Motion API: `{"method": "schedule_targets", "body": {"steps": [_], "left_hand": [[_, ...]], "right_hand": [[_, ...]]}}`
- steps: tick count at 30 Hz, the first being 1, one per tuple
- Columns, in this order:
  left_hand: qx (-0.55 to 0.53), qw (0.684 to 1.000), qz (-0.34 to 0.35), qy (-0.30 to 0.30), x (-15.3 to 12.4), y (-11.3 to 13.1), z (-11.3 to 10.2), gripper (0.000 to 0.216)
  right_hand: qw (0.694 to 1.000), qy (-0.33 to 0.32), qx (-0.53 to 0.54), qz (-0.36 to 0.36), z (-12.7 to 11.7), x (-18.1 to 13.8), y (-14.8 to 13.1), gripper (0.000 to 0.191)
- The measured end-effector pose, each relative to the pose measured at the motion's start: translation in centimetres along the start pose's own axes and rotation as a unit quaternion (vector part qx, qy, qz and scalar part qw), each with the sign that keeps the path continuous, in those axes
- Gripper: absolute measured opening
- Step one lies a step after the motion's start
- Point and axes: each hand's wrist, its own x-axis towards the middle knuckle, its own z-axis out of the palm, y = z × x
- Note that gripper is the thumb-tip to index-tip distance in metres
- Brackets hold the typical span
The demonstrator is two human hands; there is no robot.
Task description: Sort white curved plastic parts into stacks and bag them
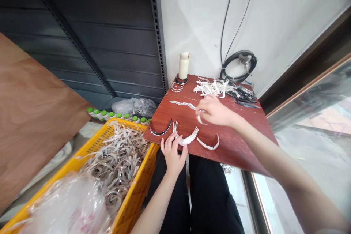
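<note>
Two bare hands were over the red-brown wooden counter (pixel 236 142), which appeared to rest across the person's lap.

Findings:
- The left hand (pixel 172 153) lay at the counter's near edge. Its fingers were loosely spread, with the tips touching a white, comb-toothed curved plastic piece (pixel 189 139) just inside that edge.
- The right hand (pixel 215 111) hovered over the counter's middle. Its fingers were drawn together, apparently pinching a small white plastic sliver (pixel 199 119), though blur prevented a firmer reading.
- A dark curved metal-edged band (pixel 160 131) lay at the counter's near left corner.
- A white curved plastic strip (pixel 208 145) lay close to the near edge.
- A loose heap of white plastic strips (pixel 212 87) occupied the counter's far side.
- A yellow plastic crate (pixel 137 197) full of curved strips stood below the counter's left edge.

Risks, as judged:
- The three curved pieces lay close to the near edge, so a nudge from the left hand or a shift of the knees could tip them into the lap or onto the floor.
- The light sliver could slip from so slight a pinch.
- A right forearm sweeping low across the counter could drag the white strip off.
</note>
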Motion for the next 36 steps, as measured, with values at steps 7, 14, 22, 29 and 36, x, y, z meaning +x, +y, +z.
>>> {"method": "schedule_targets", "body": {"steps": [7, 14, 22, 29, 36], "left_hand": [[-0.016, 1.0, -0.004, 0.001, 0.0, -0.1, -0.1, 0.04], [-0.029, 1.0, -0.006, -0.001, 0.0, 0.0, -0.2, 0.041], [-0.031, 0.999, -0.007, -0.003, 0.1, 0.2, -0.3, 0.035], [-0.03, 0.999, -0.009, -0.008, 0.0, 0.3, -0.4, 0.032], [-0.028, 0.999, -0.007, -0.013, 0.0, 0.3, -0.5, 0.031]], "right_hand": [[0.986, -0.15, -0.012, -0.073, 6.1, 4.2, -3.4, 0.021], [0.995, -0.025, 0.07, -0.059, 6.9, 3.1, -2.9, 0.016], [0.973, -0.144, 0.159, 0.091, 8.1, 0.7, -3.1, 0.013], [0.979, -0.148, 0.092, 0.102, 7.7, -0.3, -5.1, 0.013], [0.98, -0.096, 0.023, 0.173, 7.6, -0.6, -6.1, 0.022]]}}
